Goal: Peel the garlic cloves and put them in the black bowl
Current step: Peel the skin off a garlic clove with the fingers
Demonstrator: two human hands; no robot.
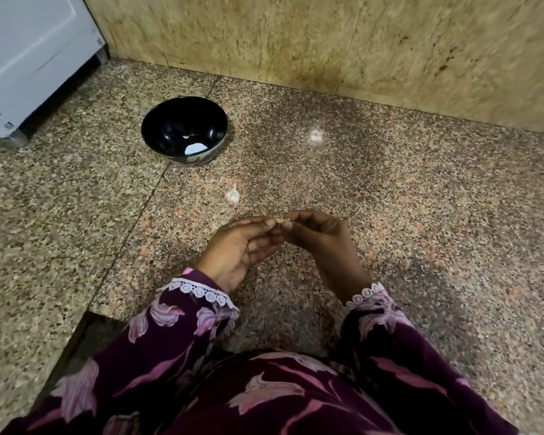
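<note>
Head view: both hands (283, 237) pinching garlic clove (284, 220).

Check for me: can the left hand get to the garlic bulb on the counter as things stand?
Probably yes. The garlic bulb lies alone on the counter, just beyond the left hand, nothing between. But both hands pinch a clove, so it isn't free.

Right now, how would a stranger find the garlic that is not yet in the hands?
Start at the glossy round black bowl on the speckled granite counter. Just nearer the person lies a small white papery garlic bulb, alone, touching neither the bowl nor any hand.
</note>
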